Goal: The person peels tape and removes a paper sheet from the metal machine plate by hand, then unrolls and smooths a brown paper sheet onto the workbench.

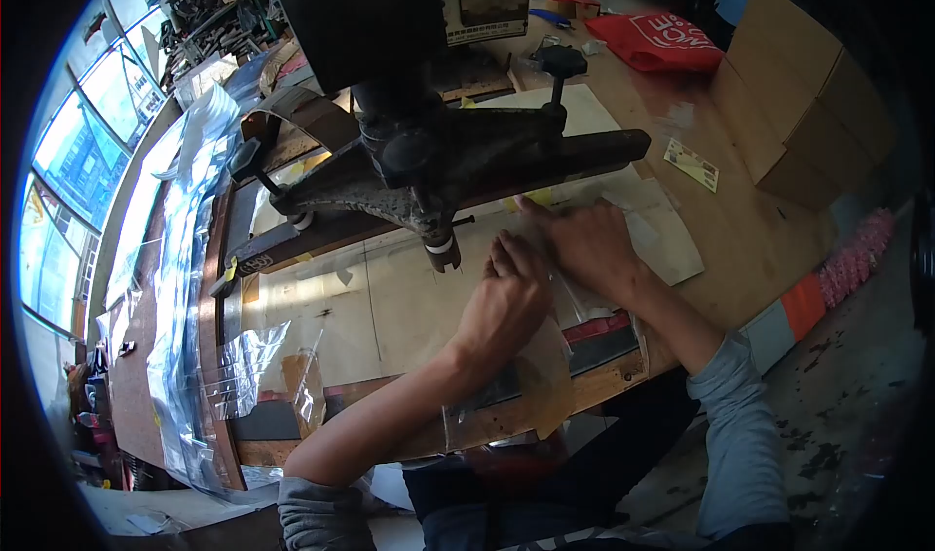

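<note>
Clear plastic film [575, 300] lies on the pale board [399, 303], between the two forearms and beside the dark metal bar [584, 152]; the left hand [508, 296] is just beside it, fingers bent and close together, though whether they pinch anything I cannot tell; the right hand [589, 244] is bent over the board near the yellow tape [538, 198], one digit reaching towards the bar, the other fingers partly hidden, their grip unclear. The step in hand looks like close two-handed work at the film's upper end; the next move calls for light fingertip control, the film kept flat and the knuckles clear of the bar.
</note>
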A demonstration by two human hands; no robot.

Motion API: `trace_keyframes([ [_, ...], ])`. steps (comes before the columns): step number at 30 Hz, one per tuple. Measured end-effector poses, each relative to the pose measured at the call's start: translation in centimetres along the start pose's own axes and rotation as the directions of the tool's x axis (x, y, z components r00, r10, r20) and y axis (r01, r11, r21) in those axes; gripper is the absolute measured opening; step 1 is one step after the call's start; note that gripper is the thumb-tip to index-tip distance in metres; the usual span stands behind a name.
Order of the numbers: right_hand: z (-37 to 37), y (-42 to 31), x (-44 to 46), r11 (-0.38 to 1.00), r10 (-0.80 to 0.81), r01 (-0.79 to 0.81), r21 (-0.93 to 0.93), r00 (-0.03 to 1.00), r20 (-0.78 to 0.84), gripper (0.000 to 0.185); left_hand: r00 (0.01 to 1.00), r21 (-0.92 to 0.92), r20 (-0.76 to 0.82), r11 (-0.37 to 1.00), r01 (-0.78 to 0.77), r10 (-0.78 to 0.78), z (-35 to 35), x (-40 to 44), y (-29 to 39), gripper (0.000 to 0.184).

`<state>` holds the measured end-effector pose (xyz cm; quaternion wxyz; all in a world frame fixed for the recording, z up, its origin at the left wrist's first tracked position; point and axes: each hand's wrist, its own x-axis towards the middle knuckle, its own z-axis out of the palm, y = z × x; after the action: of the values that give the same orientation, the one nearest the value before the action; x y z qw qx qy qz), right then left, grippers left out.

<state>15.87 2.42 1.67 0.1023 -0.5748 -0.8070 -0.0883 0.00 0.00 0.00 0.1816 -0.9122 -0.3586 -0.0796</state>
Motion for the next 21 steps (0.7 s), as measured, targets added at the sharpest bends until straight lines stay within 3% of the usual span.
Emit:
trace_keyframes([
  [2,-0.6,-0.6,-0.3,0.997,0.076,-0.076,-0.024,0.997,0.0,0.045,0.999,0.004,-0.036,1.0,-0.015,0.015,0.0,-0.2,-0.1,0.06],
  [5,0.4,-0.6,-0.1,0.987,0.091,-0.099,-0.127,0.994,-0.063,0.044,0.999,0.013,-0.029,1.0,-0.016,0.016,-0.1,-0.1,-0.6,0.057],
  [8,1.1,-0.4,0.2,0.991,0.014,-0.03,-0.13,0.992,-0.128,0.044,0.999,0.004,-0.045,1.0,-0.009,0.009,0.2,-0.1,-0.5,0.057],
  [11,0.5,0.6,-0.3,0.999,-0.048,0.047,-0.013,0.992,-0.119,0.042,1.0,0.039,-0.026,0.999,-0.014,0.015,0.1,0.1,-0.4,0.059],
  [14,-0.5,-0.2,-0.5,0.995,0.073,-0.079,-0.061,0.994,-0.084,0.045,0.999,0.04,-0.046,0.999,-0.022,0.024,0.5,0.0,-0.3,0.059],
  [17,0.1,0.1,-0.7,0.992,0.053,-0.063,-0.11,0.994,-0.092,0.046,0.997,0.04,-0.063,0.999,-0.031,0.034,0.4,-0.1,-0.5,0.058],
  [21,0.6,1.7,-1.4,0.997,0.046,-0.052,-0.06,0.994,-0.098,0.044,0.975,-0.013,-0.133,0.983,-0.181,0.177,-0.2,-0.9,-2.3,0.049],
])
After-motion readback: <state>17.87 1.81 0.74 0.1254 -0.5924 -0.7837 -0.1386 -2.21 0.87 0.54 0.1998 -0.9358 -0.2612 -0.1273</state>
